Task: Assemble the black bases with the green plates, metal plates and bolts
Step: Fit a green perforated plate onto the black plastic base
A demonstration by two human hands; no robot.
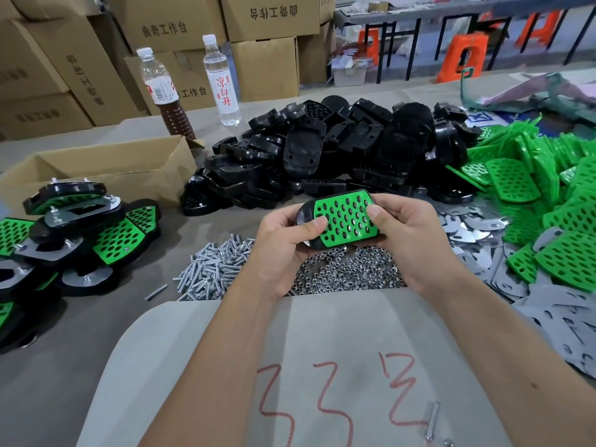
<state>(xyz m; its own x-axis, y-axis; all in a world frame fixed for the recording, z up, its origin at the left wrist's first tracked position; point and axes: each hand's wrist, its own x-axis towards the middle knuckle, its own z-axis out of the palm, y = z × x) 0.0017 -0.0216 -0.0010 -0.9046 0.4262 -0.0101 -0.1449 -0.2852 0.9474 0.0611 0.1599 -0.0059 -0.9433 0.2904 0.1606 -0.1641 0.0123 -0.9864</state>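
Note:
A black base (304, 210) with a perforated green plate (346, 217) seated on top is held between both hands above the table's middle. My left hand (287, 243) grips its left end, thumb pressing on the green plate. My right hand (406, 233) grips the right end, thumb on the plate's right edge. Below them lie a heap of bolts (213, 269) and a heap of nuts (348, 272). Loose black bases (338, 153) are piled behind. Green plates (548, 195) and metal plates (477, 233) lie to the right.
Assembled units (80, 233) are stacked at the left, beside an open cardboard box (106, 172). Two bottles (222, 82) stand behind, before stacked cartons (264, 66). A grey sheet with red marks (322, 366) lies nearest me, with a loose bolt (432, 421) on it.

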